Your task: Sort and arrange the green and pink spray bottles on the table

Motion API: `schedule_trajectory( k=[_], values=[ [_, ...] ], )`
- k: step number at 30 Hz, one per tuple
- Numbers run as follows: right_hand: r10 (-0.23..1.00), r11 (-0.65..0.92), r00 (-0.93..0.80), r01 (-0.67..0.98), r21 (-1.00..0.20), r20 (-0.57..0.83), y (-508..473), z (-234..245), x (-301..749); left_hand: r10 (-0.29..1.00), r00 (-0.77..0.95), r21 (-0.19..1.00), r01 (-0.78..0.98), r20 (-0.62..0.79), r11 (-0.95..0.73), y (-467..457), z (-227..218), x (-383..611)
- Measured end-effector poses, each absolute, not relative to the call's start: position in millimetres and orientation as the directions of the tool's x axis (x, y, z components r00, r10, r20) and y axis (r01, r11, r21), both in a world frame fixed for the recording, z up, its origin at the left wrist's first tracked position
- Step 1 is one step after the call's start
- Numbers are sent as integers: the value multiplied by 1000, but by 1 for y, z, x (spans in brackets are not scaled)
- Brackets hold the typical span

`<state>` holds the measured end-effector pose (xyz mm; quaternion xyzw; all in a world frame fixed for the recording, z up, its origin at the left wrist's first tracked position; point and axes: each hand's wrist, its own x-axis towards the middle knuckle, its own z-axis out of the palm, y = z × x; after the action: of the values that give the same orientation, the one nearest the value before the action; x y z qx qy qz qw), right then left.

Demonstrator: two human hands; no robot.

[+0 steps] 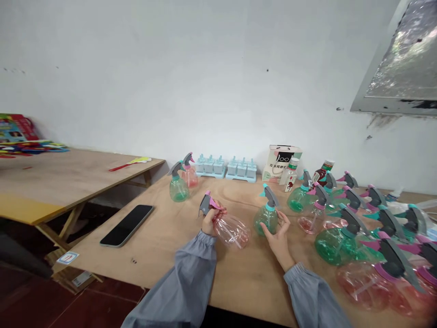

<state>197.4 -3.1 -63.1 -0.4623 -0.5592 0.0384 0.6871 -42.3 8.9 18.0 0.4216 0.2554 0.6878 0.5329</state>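
My left hand point(210, 222) is closed round the neck of a pink spray bottle point(231, 230) with a grey and pink trigger head; the bottle lies tilted over the wooden table point(164, 246). My right hand point(278, 234) cups a green spray bottle point(266, 217) with a teal collar and grey trigger, which stands upright on the table. Its fingers curl round the bottle's right side. Both arms wear grey sleeves.
Several more pink and green spray bottles point(355, 237) crowd the table's right side. Two bottles point(182, 180) stand at the back left beside blue popsicle moulds point(225, 167), a carton point(282, 161) and small bottles. A black phone point(127, 224) lies left. A second table point(51, 177) stands further left.
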Motion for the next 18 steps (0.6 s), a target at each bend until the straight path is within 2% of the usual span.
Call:
schedule_trajectory(
  k=[7, 10, 14, 18],
  values=[
    [567, 572, 365, 470, -672, 738, -3, -63, 198, 961, -96, 767, -584, 261, -266, 4, 19, -36],
    [570, 570, 364, 471, -674, 737, -4, -62, 199, 962, -114, 836, -477, 249, -273, 6, 15, -35],
    [558, 569, 368, 482, -666, 744, -3, -63, 199, 948, -112, 892, -321, 299, -319, 14, 28, -46],
    [580, 567, 353, 472, -675, 734, 2, -68, 200, 908, -126, 913, -43, 398, -406, 18, 54, -98]
  ],
)
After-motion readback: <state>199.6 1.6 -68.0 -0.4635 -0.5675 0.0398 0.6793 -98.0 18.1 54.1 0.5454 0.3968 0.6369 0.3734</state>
